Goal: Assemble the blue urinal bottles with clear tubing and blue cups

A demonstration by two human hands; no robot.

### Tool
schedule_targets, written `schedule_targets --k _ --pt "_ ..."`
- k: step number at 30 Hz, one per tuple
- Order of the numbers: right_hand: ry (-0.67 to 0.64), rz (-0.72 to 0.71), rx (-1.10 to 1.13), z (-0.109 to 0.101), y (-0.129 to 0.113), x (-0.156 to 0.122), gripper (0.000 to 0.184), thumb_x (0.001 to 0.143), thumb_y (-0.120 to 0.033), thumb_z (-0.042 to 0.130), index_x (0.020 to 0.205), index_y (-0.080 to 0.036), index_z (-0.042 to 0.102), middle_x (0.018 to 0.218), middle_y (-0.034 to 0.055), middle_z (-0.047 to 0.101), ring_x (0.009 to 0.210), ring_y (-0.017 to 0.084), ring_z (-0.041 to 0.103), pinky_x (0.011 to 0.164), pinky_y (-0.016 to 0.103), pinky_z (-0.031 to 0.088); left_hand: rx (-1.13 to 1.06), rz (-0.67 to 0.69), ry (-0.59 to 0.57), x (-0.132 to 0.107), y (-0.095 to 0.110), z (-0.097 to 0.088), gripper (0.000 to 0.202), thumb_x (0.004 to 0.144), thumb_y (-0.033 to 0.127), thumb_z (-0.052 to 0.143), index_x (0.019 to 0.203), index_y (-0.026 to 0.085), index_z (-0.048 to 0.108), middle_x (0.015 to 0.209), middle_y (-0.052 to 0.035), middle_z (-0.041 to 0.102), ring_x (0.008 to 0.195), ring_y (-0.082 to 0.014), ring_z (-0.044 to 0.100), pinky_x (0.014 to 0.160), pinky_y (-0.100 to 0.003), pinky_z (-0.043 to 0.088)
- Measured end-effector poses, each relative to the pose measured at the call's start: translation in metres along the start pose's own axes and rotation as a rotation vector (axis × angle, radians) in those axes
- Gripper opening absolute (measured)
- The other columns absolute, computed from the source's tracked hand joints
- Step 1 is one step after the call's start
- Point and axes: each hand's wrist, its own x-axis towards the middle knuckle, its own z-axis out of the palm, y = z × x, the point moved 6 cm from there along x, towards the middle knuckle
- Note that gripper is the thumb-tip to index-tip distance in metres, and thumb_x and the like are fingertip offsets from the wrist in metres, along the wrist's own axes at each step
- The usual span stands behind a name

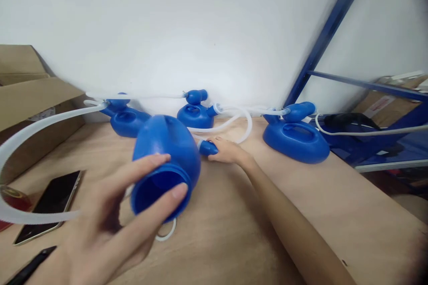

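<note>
My left grip (100, 236) is opened wide around the mouth of a blue plastic bottle (174, 142) and has hold of it: the thumb lies on the near side of the rim, and a finger lies along the other side. This bottle is in front of me, tilted, with its round opening turned to my face; I cannot tell if its underside touches the bench (234, 231). A thin white loop (174, 229) shows just beneath the opening.

My right grip (227, 149) reaches farther, beyond this bottle and to the right of it. It is closed around a small blue fitting (208, 148), which has a whitish end pointing left.

Along the white wall (200, 18) stand three more blue items of the same kind: a left bottle (132, 124), a middle bottle (201, 120) and a right bottle (301, 152). A white tube (249, 124) makes a loop between the middle and right ones. On my left side, a ribbed white hose (33, 127) bends in a big curve, passing over a smartphone (55, 196). Behind the phone stands a cardboard box (20, 100).
</note>
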Motion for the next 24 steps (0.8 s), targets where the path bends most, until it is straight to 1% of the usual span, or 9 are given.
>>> schedule_targets --k 1,2,4,8,10,13,17,21,24 --pt "-0.015 -0.011 0.016 -0.001 0.004 0.0 0.062 0.08 -0.043 0.073 0.136 -0.022 0.06 0.141 0.0127 0.064 0.127 0.035 0.062 0.107 0.044 0.046 -0.012 0.024 -0.026 0.005 0.008 0.01 0.06 0.097 0.015 0.058 0.148 0.046 0.052 0.152 -0.0013 0.051 0.129 -0.0257 0.061 0.108 -0.041 0.058" --pt "-0.029 -0.02 0.031 -0.002 0.007 0.0 0.063 0.079 -0.042 0.074 0.137 -0.022 0.06 0.142 0.0122 0.064 0.128 0.034 0.061 0.109 0.043 0.045 -0.036 0.038 -0.017 0.007 0.015 0.018 0.066 0.095 0.007 0.056 0.15 0.043 0.051 0.155 -0.0036 0.046 0.134 -0.0264 0.058 0.109 -0.039 0.056" --pt "-0.052 -0.028 0.059 -0.004 0.015 0.0 0.067 0.078 -0.041 0.074 0.14 -0.02 0.058 0.145 0.0121 0.062 0.131 0.033 0.059 0.112 0.042 0.044 -0.063 0.043 0.026 0.008 0.025 0.03 0.072 0.091 -0.003 0.054 0.15 0.038 0.053 0.154 -0.0069 0.045 0.135 -0.0264 0.056 0.111 -0.039 0.054" --pt "-0.088 -0.003 0.1 -0.004 0.03 0.0 0.079 0.078 -0.039 0.072 0.151 -0.018 0.05 0.152 0.0132 0.057 0.135 0.034 0.057 0.114 0.042 0.044 -0.058 0.073 0.049 0.003 0.027 0.045 0.067 0.088 -0.008 0.055 0.143 0.03 0.061 0.149 -0.0109 0.048 0.132 -0.0265 0.058 0.104 -0.037 0.056" --pt "-0.111 0.01 0.111 -0.004 0.035 -0.001 0.083 0.077 -0.038 0.072 0.154 -0.02 0.048 0.154 0.0122 0.055 0.135 0.034 0.057 0.113 0.042 0.045 -0.036 0.071 0.041 0.002 0.021 0.053 0.062 0.09 -0.006 0.055 0.14 0.029 0.063 0.147 -0.012 0.049 0.13 -0.0265 0.059 0.1 -0.036 0.058" --pt "-0.148 0.01 0.119 -0.006 0.037 -0.004 0.086 0.076 -0.037 0.072 0.157 -0.026 0.045 0.159 0.0088 0.05 0.14 0.035 0.053 0.116 0.044 0.043 -0.007 0.044 0.046 0.002 0.008 0.065 0.052 0.092 0.002 0.061 0.137 0.028 0.064 0.143 -0.0137 0.053 0.122 -0.027 0.063 0.094 -0.037 0.059" --pt "-0.196 -0.013 0.118 -0.012 0.036 -0.01 0.087 0.075 -0.033 0.073 0.157 -0.032 0.045 0.159 0.0054 0.051 0.142 0.034 0.052 0.118 0.045 0.041 0.035 -0.003 0.031 -0.002 -0.008 0.082 0.048 0.092 0.006 0.064 0.135 0.028 0.063 0.139 -0.0146 0.056 0.117 -0.0282 0.066 0.092 -0.04 0.059" --pt "-0.268 0.0 0.11 -0.015 0.036 -0.015 0.087 0.072 -0.028 0.075 0.154 -0.034 0.048 0.159 0.0031 0.05 0.141 0.033 0.053 0.118 0.044 0.041 0.11 -0.036 -0.002 -0.007 -0.027 0.096 0.048 0.094 0.008 0.06 0.138 0.027 0.06 0.136 -0.0149 0.061 0.112 -0.0271 0.068 0.089 -0.038 0.06" --pt "-0.319 -0.071 0.123 -0.016 0.03 -0.018 0.088 0.069 -0.021 0.077 0.152 -0.032 0.05 0.155 0.0031 0.054 0.14 0.031 0.054 0.117 0.043 0.041 0.17 -0.088 0.02 -0.008 -0.045 0.103 0.044 0.096 0.016 0.06 0.138 0.029 0.06 0.136 -0.0138 0.062 0.106 -0.0262 0.07 0.085 -0.037 0.06"
